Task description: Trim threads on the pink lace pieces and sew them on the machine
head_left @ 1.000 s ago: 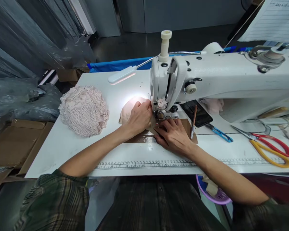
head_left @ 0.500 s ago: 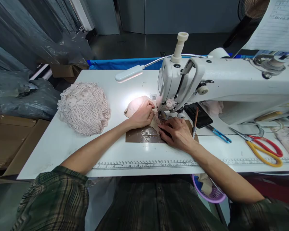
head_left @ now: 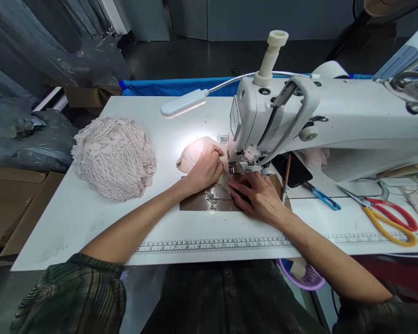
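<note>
A pale pink fabric piece (head_left: 194,151), rounded like a bra cup, lies at the sewing machine (head_left: 245,111) with its right edge by the presser foot (head_left: 235,168). My left hand (head_left: 209,166) is closed on the fabric just left of the needle area, fingertips pinched together. My right hand (head_left: 257,195) sits in front of the presser foot, with thumb and forefinger closed at the fabric's near edge. Beneath both hands is a brown taped sheet (head_left: 209,200). The needle tip and the fabric under the foot are hidden.
A large bundle of pale lace (head_left: 114,157) rests at the left. Right of my hand lie a brown pencil-like stick (head_left: 287,174), a black phone (head_left: 299,170), blue thread snips (head_left: 322,197) and red-and-yellow scissors (head_left: 386,218). A lamp (head_left: 184,103) hangs above. Below the table edge is a purple basket (head_left: 308,280).
The head view has shifted slightly, so the machine appears larger and further right. Both hands stay at almost the same place on the fabric.
</note>
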`<state>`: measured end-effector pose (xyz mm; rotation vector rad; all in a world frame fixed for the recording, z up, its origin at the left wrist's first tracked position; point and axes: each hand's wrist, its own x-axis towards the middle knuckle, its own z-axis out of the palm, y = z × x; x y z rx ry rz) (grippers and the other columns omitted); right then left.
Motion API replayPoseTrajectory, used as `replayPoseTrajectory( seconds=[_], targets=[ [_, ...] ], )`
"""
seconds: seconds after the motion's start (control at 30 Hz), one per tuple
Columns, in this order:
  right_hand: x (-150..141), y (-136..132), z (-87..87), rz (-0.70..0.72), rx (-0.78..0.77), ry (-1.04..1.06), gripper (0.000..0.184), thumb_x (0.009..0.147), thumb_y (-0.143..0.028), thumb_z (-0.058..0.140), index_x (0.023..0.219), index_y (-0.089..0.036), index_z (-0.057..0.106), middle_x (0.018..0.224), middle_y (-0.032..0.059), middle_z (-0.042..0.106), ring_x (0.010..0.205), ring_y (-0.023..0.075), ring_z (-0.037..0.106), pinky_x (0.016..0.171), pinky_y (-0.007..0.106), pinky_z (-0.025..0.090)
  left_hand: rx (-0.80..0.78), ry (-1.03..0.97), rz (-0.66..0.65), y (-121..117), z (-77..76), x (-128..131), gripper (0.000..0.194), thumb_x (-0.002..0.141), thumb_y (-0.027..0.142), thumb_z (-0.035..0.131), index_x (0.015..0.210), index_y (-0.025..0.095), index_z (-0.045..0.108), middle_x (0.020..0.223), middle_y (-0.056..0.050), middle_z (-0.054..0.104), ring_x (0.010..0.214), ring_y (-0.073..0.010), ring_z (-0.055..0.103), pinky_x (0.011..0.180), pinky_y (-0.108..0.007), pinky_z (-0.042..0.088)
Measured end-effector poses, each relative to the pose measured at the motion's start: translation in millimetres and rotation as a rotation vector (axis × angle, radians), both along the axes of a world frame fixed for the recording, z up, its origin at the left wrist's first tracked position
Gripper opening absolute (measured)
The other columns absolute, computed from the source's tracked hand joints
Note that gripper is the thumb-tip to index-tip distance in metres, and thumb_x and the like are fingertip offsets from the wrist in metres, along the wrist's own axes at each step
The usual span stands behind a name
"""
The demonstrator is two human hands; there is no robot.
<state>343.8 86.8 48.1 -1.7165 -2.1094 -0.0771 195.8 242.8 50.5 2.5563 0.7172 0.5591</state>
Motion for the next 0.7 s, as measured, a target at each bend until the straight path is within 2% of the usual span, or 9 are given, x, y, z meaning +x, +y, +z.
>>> replayPoseTrajectory(
  seconds=[0.07,0.13,0.2,0.27,0.4,0.57,0.7],
  targets=[
    [0,1,-0.8,-0.006,-0.005,-0.005,0.034,0.096,-0.036,0.048,0.118,-0.02,0.068,0.103,0.0135,0.06,0.091,0.0253,0.049,0.077,0.04,0.037,0.058,0.004,-0.01,1,1.3,1,0.015,0.094,0.018,0.035,0.084,0.018,0.046,0.099,-0.01,0.052,0.09,-0.0189,0.05,0.077,-0.033,0.047],
    [0,2,-1.6,-0.011,-0.016,-0.015,0.036,0.096,-0.036,0.048,0.122,-0.019,0.066,0.102,0.0142,0.059,0.091,0.0262,0.049,0.076,0.04,0.037,0.161,0.03,0.039,0,6.0,-1,0.016,0.094,0.018,0.034,0.09,0.016,0.05,0.102,-0.012,0.053,0.094,-0.0214,0.05,0.082,-0.037,0.046],
    [0,3,-2.1,-0.018,-0.035,-0.029,0.039,0.096,-0.035,0.047,0.126,-0.017,0.063,0.102,0.0149,0.058,0.092,0.0272,0.049,0.074,0.04,0.038,0.272,0.071,0.103,-4,13.4,-4,0.02,0.095,0.02,0.033,0.092,0.015,0.053,0.102,-0.014,0.056,0.095,-0.0236,0.051,0.089,-0.043,0.042],
    [0,3,-2.1,-0.023,-0.051,-0.037,0.041,0.096,-0.035,0.046,0.129,-0.017,0.06,0.101,0.0154,0.058,0.092,0.0277,0.048,0.074,0.04,0.039,0.324,0.119,0.087,-10,21.1,-9,0.023,0.095,0.023,0.035,0.089,0.016,0.056,0.099,-0.011,0.059,0.092,-0.0235,0.052,0.097,-0.048,0.037],
    [2,2,-1.7,0.002,-0.06,0.002,0.036,0.097,-0.033,0.045,0.124,-0.019,0.064,0.105,0.0146,0.058,0.094,0.0269,0.049,0.078,0.041,0.042,0.241,0.26,-0.05,-19,27.5,-14,0.025,0.096,0.029,0.039,0.087,0.018,0.06,0.089,-0.007,0.061,0.09,-0.0227,0.056,0.103,-0.053,0.032],
    [1,1,-0.4,-0.03,-0.081,-0.011,0.037,0.098,-0.031,0.042,0.128,-0.018,0.06,0.107,0.0157,0.058,0.094,0.0272,0.05,0.078,0.042,0.042,0.2,0.253,-0.024,-15,19.2,-11,0.029,0.097,0.031,0.038,0.094,0.019,0.064,0.088,-0.007,0.063,0.097,-0.0255,0.058,0.107,-0.059,0.027],
    [-1,0,0.6,-0.034,-0.099,-0.038,0.042,0.098,-0.032,0.041,0.136,-0.017,0.053,0.108,0.0163,0.057,0.093,0.028,0.05,0.078,0.043,0.041,0.2,0.224,-0.015,-2,10.7,-9,0.03,0.097,0.031,0.038,0.098,0.02,0.066,0.084,-0.006,0.063,0.102,-0.0258,0.058,0.111,-0.057,0.024]
  ],
)
